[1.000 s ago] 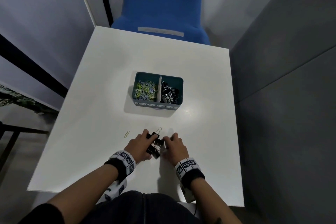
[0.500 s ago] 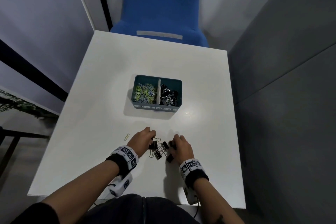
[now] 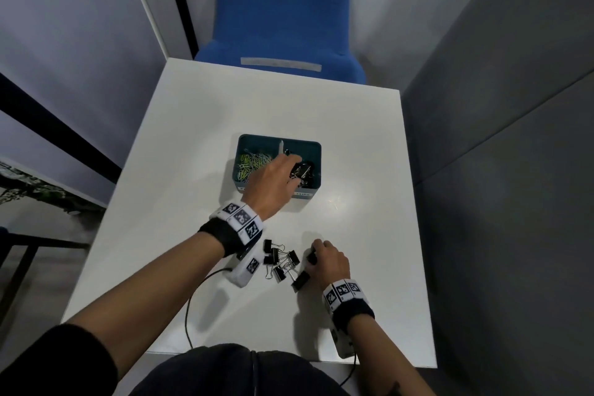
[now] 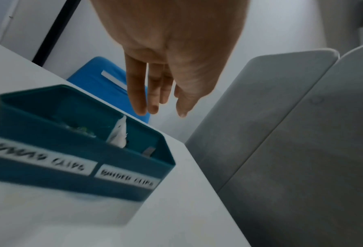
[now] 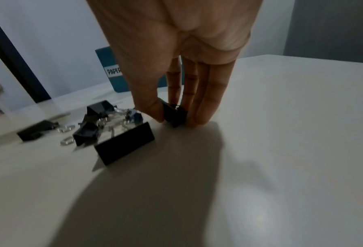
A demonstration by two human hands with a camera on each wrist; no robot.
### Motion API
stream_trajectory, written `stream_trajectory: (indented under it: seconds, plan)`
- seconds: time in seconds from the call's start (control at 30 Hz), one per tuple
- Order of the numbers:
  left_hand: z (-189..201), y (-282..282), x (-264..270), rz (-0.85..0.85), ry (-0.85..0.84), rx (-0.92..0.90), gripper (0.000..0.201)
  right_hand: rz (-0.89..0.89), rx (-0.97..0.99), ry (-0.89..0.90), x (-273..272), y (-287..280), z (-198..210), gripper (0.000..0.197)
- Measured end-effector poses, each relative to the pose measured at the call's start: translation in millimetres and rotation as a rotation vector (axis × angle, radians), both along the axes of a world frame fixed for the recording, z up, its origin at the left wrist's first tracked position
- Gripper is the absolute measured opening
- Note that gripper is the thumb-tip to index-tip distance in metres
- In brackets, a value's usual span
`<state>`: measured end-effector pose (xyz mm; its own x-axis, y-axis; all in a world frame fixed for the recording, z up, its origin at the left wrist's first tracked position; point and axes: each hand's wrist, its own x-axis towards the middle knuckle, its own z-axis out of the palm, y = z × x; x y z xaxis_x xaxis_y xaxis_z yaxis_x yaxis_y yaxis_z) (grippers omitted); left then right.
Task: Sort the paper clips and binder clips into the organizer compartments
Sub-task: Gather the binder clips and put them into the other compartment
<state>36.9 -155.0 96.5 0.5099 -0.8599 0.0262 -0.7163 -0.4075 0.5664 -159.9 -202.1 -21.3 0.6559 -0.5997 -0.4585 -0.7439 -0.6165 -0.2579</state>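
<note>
A white desk [image 3: 199, 151] is seen from above, with a teal organizer [image 3: 311, 151] placed near its middle. The organizer is divided by a white wall into two compartments. Coloured paper clips [image 3: 249, 161] are held in the left compartment, and black binder clips [image 3: 306, 170] are held in the right one. Two labels are fixed on the near wall of the organizer, one under each compartment, but in the left wrist view the words are blurred.

The left hand [image 3: 271, 182] is held above the organizer, over the divider and the right compartment. In the left wrist view its fingers [image 4: 137, 93] are seen straight and relaxed, pointing down, and nothing is held between them, so the grip is spread.

The right hand [image 3: 329, 262] is placed low on the near part of the desk. One small black binder clip [image 5: 174, 115] is pinched between its thumb and fingertips, and this clip is touching the desk surface.

Just to the left of the right hand, a loose group of binder clips [image 3: 281, 262] is lying on the desk, with the wire handles crossed over each other. A bigger one [image 5: 124, 145] is lying nearest to the right wrist.

A blue chair [image 3: 283, 16] is standing behind the far edge of the desk.
</note>
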Motion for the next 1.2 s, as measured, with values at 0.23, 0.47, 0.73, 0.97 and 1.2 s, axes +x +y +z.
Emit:
stream_trajectory:
  seconds: [0.23,0.47,0.73,0.97,1.2]
  plan:
    - [-89,100,-23,-0.123,-0.02,0.622,0.048,-0.069,-0.063,-0.376,35,-28,74,0.031]
    - [-139,146,-51,-0.144,-0.004,0.594,0.068,-0.02,-0.121,-0.686,77,-44,98,0.041]
    - [-138,148,-41,-0.139,0.107,0.467,0.051,0.028,0.08,-0.101,-6,2,18,0.075]
    - [-131,119,-41,-0.229,0.127,0.53,0.104,0.112,0.108,-0.026,-19,30,-12,0.081]
    - [-131,95,-52,-0.265,0.087,0.573,0.069,0.201,0.114,-0.091,5,45,-5,0.048]
